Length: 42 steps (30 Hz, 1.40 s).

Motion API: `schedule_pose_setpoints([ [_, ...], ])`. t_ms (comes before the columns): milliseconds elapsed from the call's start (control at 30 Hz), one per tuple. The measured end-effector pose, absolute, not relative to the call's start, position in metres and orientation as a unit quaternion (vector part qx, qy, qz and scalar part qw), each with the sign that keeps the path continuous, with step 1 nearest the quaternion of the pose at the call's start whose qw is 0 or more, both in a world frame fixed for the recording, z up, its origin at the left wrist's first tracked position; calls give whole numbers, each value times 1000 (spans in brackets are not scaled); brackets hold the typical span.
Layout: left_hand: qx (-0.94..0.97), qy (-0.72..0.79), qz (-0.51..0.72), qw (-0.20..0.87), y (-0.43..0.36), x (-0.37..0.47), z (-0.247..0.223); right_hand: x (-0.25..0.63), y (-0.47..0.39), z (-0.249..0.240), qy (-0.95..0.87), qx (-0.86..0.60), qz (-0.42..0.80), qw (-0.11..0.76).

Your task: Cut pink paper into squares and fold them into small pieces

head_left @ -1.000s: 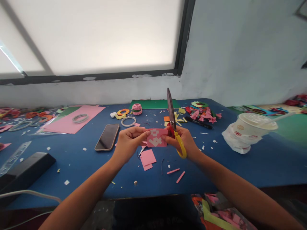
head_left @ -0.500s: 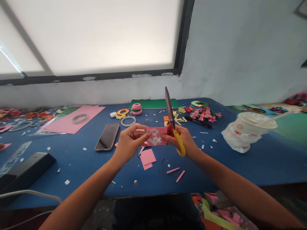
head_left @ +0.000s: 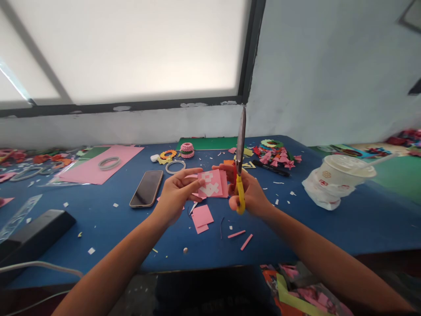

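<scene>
Pink paper pieces (head_left: 210,183) with a white pattern on the front one are pinched in my left hand (head_left: 176,191), at the middle of the view. Scissors (head_left: 241,140) with a yellow and red handle stand upright, blades pointing up, in my right hand (head_left: 251,193). The fingers of my right hand reach the right side of the pink pieces; whether they touch is hard to tell. Below, on the blue table (head_left: 115,237), lie pink squares (head_left: 203,216) and two thin pink strips (head_left: 246,242).
A phone (head_left: 146,188) lies left of my left hand, near a tape ring (head_left: 175,166). Pink sheets (head_left: 98,169) and a black box (head_left: 42,228) are further left. At the right are a black marker (head_left: 271,168), paper stars (head_left: 286,158) and a bagged cup (head_left: 342,177).
The scissors have turned from leaning left to nearly upright. The pink paper has shifted slightly left and now shows several layers fanned out. My right fingers have come off its front.
</scene>
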<state>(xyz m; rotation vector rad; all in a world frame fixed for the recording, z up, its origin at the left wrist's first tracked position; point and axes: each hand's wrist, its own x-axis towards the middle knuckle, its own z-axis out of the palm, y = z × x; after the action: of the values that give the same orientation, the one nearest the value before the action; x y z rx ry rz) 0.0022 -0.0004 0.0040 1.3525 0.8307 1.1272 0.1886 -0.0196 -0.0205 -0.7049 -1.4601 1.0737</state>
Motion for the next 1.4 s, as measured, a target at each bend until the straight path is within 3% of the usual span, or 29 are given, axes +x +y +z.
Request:
schedule_pose_setpoints([
  [533, 568, 347, 470, 580, -1, 4, 4, 191, -20, -23, -642, -290, 388, 594],
  [667, 608, 341, 483, 530, -4, 4, 3, 190, -17, -24, -633, -276, 381, 615],
  [900, 691, 311, 553, 347, -10, 4, -2, 192, -13, -25, -564, -323, 366, 666],
  [1400, 707, 321, 539, 327, -9, 4, -4, 192, -13, -28, -559, -357, 312, 680],
])
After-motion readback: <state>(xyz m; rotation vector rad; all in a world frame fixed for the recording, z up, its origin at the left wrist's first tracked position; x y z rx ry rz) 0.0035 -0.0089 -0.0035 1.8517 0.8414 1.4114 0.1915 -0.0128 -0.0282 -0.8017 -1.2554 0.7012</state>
